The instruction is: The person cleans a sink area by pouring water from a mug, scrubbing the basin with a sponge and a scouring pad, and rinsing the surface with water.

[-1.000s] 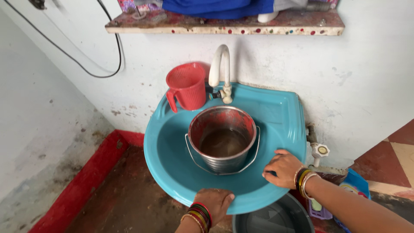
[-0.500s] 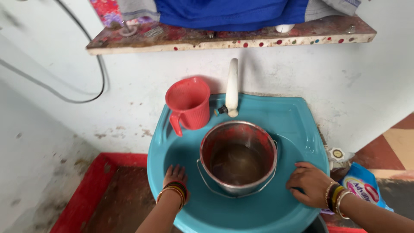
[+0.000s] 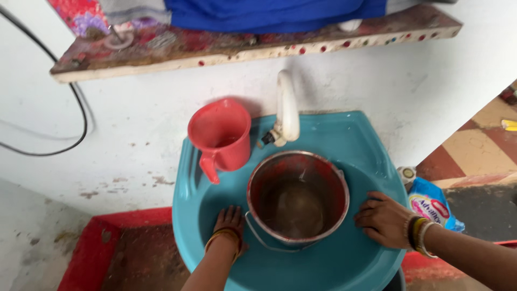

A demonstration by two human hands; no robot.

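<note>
Steel bucket [image 3: 298,198] centre frame in teal basin [image 3: 350,140], left hand [image 3: 229,222] flat, open, lower-left beside bucket, right hand [image 3: 383,220] flat on basin right, holding nothing, red mug [image 3: 221,136] upper left

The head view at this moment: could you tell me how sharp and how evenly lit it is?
Head view: soft daylight, no harsh glare; a faint shadow lies beside the red jug; slight blur softens the left hand, right hand and steel bucket; wide-lens distortion tilts the shelf and bends the blue basin.
</note>
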